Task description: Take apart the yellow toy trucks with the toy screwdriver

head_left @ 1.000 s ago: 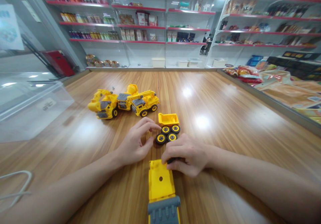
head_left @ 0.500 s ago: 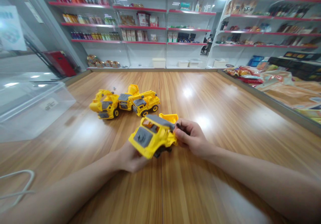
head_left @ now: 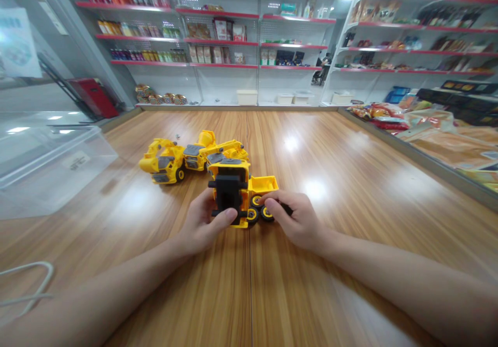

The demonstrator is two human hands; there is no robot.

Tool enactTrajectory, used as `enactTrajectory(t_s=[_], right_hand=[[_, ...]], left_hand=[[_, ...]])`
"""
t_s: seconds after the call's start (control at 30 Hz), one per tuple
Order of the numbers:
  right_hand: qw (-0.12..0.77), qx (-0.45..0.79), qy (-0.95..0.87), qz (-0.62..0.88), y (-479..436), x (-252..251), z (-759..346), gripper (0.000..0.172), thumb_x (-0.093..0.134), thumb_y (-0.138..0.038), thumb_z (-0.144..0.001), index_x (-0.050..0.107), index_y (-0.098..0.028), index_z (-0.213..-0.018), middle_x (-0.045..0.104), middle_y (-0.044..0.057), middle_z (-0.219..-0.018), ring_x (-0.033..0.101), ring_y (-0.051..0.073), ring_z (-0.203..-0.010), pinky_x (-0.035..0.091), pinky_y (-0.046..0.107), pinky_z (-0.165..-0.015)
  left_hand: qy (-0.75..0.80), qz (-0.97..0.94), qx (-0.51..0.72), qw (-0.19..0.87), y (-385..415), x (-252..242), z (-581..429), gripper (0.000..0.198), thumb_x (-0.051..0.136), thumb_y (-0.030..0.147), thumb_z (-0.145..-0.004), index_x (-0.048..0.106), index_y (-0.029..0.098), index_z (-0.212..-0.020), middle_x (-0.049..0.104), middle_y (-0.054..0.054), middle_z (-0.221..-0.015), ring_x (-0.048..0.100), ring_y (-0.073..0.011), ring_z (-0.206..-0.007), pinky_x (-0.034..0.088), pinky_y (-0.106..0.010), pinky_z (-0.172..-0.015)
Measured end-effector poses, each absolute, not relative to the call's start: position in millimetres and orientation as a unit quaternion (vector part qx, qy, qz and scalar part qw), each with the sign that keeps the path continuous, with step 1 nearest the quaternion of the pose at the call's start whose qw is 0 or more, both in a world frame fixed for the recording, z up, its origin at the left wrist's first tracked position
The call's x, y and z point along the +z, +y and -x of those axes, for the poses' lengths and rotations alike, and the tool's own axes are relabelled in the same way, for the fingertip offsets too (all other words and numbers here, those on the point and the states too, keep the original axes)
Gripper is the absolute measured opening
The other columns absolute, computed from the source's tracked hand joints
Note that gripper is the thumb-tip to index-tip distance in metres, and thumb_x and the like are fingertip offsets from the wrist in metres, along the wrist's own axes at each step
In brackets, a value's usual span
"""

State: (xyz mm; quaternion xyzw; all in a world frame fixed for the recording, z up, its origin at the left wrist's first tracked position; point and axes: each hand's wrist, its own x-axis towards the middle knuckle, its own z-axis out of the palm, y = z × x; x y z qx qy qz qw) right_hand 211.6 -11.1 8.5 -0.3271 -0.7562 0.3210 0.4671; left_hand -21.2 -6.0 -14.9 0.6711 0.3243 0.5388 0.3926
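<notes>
My left hand [head_left: 204, 221] grips a yellow toy truck body [head_left: 229, 191], tipped up so its black underside faces me. My right hand [head_left: 292, 217] is closed in a pinch beside loose yellow-and-black wheels [head_left: 260, 209], with something small and dark between its fingers. A yellow dump bed [head_left: 264, 183] lies just behind the wheels. Both hands rest on the wooden table [head_left: 350, 181].
Three assembled yellow toy construction vehicles [head_left: 182, 159] stand in a row behind my left hand. A clear plastic box [head_left: 46, 165] sits at the left and a white cord [head_left: 27, 285] at the near left. Packaged goods [head_left: 428, 124] line the right edge, with store shelves behind.
The truck body went from lying flat near me to lifted in my left hand, then turned so its black underside faces me. My right hand moved to the loose wheels.
</notes>
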Motion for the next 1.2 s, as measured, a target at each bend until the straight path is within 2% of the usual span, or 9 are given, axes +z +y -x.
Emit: enactTrajectory(t_s=[0.13,0.27,0.4,0.53,0.67,0.73,0.87,1.0,1.2], right_hand=[[0.484,0.181,-0.805,0.292,-14.5,12.6,-214.4,0.013,0.057,-0.022,-0.092,0.067,-0.015,-0.097,0.069,0.006,-0.086,0.063,0.014,-0.076,0.051,0.026,-0.07],[0.477,0.143,-0.825,0.267,-15.2,12.3,-215.1,0.024,0.054,-0.017,-0.091,0.066,-0.015,-0.111,0.064,0.009,-0.094,0.062,0.017,-0.083,0.053,0.031,-0.073],[0.488,0.121,-0.829,0.246,-11.2,7.1,-214.8,0.035,0.053,-0.016,-0.093,0.061,-0.021,-0.127,0.06,0.005,-0.091,0.059,0.014,-0.08,0.053,0.029,-0.069],[0.488,0.117,-0.829,0.247,-8.1,5.0,-214.5,0.04,0.052,-0.018,-0.096,0.055,-0.024,-0.135,0.06,0.005,-0.093,0.059,0.013,-0.081,0.054,0.028,-0.072],[0.464,0.127,-0.833,0.273,-10.1,7.1,-214.6,0.048,0.04,-0.015,-0.097,0.041,-0.02,-0.145,0.058,0.011,-0.114,0.059,0.018,-0.103,0.055,0.035,-0.087],[0.469,0.131,-0.828,0.279,-11.1,6.8,-214.6,0.048,0.043,-0.015,-0.096,0.039,-0.019,-0.144,0.059,0.012,-0.119,0.06,0.019,-0.108,0.054,0.037,-0.092],[0.504,0.118,-0.813,0.268,-10.2,5.7,-214.4,0.036,0.055,-0.017,-0.094,0.05,-0.021,-0.129,0.066,0.009,-0.111,0.065,0.018,-0.103,0.056,0.034,-0.091],[0.525,0.089,-0.813,0.238,-9.3,9.2,-214.8,0.029,0.055,-0.014,-0.094,0.058,-0.021,-0.122,0.065,0.009,-0.115,0.064,0.019,-0.11,0.056,0.036,-0.095],[0.551,0.077,-0.783,0.278,-9.4,12.2,-215.0,0.028,0.06,-0.016,-0.092,0.06,-0.021,-0.12,0.068,0.008,-0.11,0.066,0.017,-0.103,0.058,0.032,-0.091]], left_hand=[[0.333,-0.681,0.527,0.385,-7.2,-10.0,19.1,0.035,0.074,0.026,-0.078,0.064,0.017,-0.111,0.071,-0.007,-0.101,0.066,-0.0221,-0.089,0.054,-0.03,-0.077],[0.331,-0.635,0.537,0.446,-6.5,-9.3,15.8,0.033,0.073,0.026,-0.081,0.063,0.019,-0.112,0.071,-0.005,-0.098,0.066,-0.0184,-0.083,0.054,-0.028,-0.075],[0.27,-0.511,0.507,0.64,-2.0,-4.5,11.4,0.033,0.064,0.04,-0.086,0.063,0.017,-0.109,0.071,-0.01,-0.1,0.069,-0.0218,-0.078,0.056,-0.034,-0.07],[0.239,-0.434,0.483,0.722,2.7,6.2,10.4,0.057,0.045,0.064,-0.089,0.068,0.013,-0.102,0.071,-0.015,-0.105,0.069,-0.028,-0.086,0.057,-0.041,-0.071],[0.267,-0.382,0.476,0.746,4.6,11.9,14.0,0.044,0.042,0.048,-0.094,0.069,0.016,-0.109,0.07,-0.014,-0.112,0.068,-0.0301,-0.095,0.057,-0.045,-0.075],[0.271,-0.372,0.475,0.75,4.3,11.4,15.4,0.039,0.047,0.042,-0.093,0.069,0.016,-0.111,0.071,-0.013,-0.112,0.069,-0.0297,-0.097,0.057,-0.044,-0.077],[0.257,-0.383,0.471,0.751,3.9,8.0,15.3,0.031,0.062,0.034,-0.085,0.069,0.015,-0.11,0.073,-0.012,-0.11,0.07,-0.0276,-0.095,0.057,-0.04,-0.082],[0.238,-0.399,0.469,0.751,6.0,6.9,13.5,0.035,0.068,0.029,-0.082,0.067,0.014,-0.113,0.073,-0.012,-0.11,0.07,-0.0258,-0.096,0.056,-0.038,-0.087],[0.236,-0.419,0.454,0.75,4.4,9.1,9.2,0.045,0.078,0.027,-0.074,0.064,0.014,-0.115,0.073,-0.012,-0.107,0.072,-0.0256,-0.093,0.057,-0.038,-0.086]])
